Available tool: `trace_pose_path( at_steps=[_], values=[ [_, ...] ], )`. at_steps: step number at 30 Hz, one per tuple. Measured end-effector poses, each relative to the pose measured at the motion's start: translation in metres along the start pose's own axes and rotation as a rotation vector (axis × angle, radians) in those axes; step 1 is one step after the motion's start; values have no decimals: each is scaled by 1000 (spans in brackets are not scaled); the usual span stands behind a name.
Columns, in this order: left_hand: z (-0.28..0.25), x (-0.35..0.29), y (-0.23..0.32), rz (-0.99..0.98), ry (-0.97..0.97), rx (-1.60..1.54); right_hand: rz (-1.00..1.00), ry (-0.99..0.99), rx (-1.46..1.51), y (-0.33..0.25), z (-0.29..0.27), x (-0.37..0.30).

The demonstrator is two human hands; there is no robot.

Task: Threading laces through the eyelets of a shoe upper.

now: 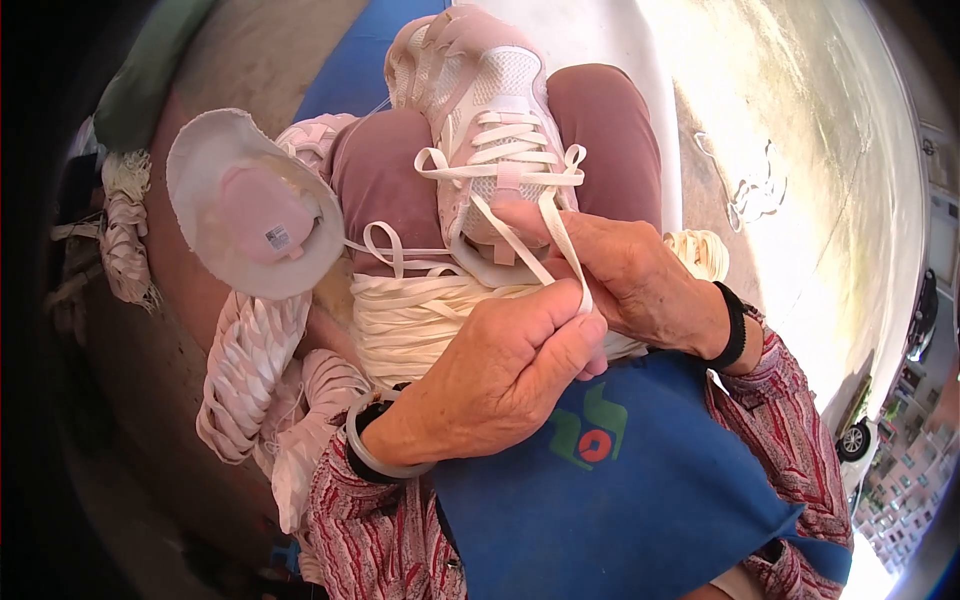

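Observation:
A pale pink and white sneaker (505, 130) lies between my knees, its toe pointing away from me. Flat cream laces (515, 150) cross its front and loop out at either side. From the shoe, two stretches of lace run down to my left hand (500, 370), which is closed on them. My right hand (640, 280) is bent around the lace, with one finger stretched onto the shoe's collar; my left hand hides part of its fingers. Below the shoe, a thick bundle of cream laces (420, 325) rests on my lap. Another sneaker (405, 65) sits partly behind the first.
At the left is a white flared piece (190, 180) with a pink pad and label inside. Braided pinkish-white lace bundles (255, 370) hang below it; another bundle (125, 230) is farther left. A blue apron (620, 520) covers my lap. Loose laces (745, 195) lie on the floor at right.

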State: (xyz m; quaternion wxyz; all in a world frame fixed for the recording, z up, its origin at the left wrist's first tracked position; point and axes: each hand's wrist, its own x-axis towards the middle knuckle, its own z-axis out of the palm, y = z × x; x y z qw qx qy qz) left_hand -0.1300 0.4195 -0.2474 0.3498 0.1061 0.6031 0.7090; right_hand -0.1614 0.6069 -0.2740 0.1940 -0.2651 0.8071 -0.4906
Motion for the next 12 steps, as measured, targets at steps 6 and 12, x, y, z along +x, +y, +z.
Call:
trace_pose_path(
  at_steps=[6,12],
  values=[
    [-18,-11,1,-139,-106,54,-93,-111,-140,9,-5,4],
    [-79,-48,-33,84,231,-243,-102,17,-9,11,-37,-6]
  ],
)
